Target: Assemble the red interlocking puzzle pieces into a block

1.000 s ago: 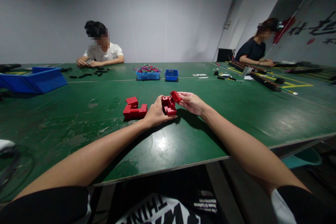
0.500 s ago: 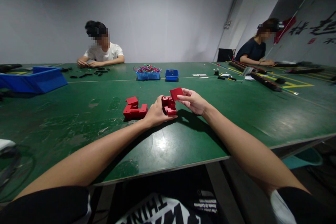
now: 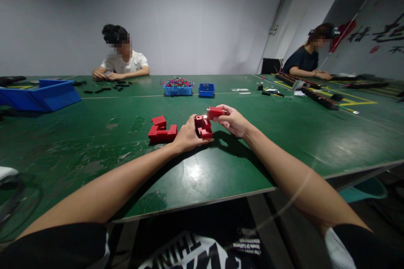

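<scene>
My left hand [image 3: 188, 134] is closed around a notched red block [image 3: 204, 127], whose open recess faces right. Just above that block's upper right side, my right hand [image 3: 233, 120] pinches a smaller red block [image 3: 214, 112] between thumb and fingers. Whether the two red pieces touch is hard to make out. Left of my left hand, a U-shaped red block [image 3: 162, 133] rests on the green table, and another small red block [image 3: 158, 121] sits at its back edge, tilted.
Farther back stand a blue tray of colourful small parts [image 3: 178, 89] and a small blue box [image 3: 206, 90]. A large blue bin [image 3: 44, 96] is at far left. Two people sit across the table, near black pieces [image 3: 107, 88] and a long dark strip [image 3: 318, 97].
My right hand has turned the small red block, so a narrower side shows instead of its broad face. My left hand and the notched block have stayed put.
</scene>
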`<action>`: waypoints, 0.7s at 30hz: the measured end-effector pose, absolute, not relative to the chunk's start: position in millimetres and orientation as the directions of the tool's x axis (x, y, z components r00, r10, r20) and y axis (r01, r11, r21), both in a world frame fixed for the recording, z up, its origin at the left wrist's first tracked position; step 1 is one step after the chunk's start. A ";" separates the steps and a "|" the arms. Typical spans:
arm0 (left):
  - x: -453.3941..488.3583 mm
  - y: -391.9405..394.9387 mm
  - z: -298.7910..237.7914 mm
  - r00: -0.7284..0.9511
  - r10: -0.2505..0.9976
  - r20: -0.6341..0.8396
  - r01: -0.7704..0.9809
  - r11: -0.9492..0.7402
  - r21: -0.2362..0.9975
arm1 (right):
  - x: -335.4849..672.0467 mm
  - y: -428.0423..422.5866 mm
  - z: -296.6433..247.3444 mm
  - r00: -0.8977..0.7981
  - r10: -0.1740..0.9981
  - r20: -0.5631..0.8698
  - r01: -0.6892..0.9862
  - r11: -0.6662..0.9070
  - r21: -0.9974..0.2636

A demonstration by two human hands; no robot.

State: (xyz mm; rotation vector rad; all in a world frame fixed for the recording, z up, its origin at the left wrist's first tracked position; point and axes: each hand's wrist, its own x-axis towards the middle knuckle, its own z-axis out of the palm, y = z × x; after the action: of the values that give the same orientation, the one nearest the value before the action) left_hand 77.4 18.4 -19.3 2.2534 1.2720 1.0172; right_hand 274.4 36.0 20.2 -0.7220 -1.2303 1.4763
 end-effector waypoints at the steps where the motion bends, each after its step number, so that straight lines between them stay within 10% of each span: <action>1: 77.4 18.4 -19.2 0.337 0.847 0.411 0.589 -0.530 0.610 | 274.8 36.2 20.0 -0.285 0.945 0.162 -0.326 0.064 -0.943; 21: 76.8 18.5 -19.3 0.343 0.849 0.402 0.592 -0.528 0.609 | 277.2 32.9 21.7 -0.375 0.914 0.156 -0.252 0.062 -0.966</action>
State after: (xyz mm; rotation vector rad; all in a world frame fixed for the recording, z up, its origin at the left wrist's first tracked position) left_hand 76.8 18.5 -19.3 2.2562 1.2730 0.9999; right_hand 277.2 32.9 21.7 -0.7302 -1.3564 1.5088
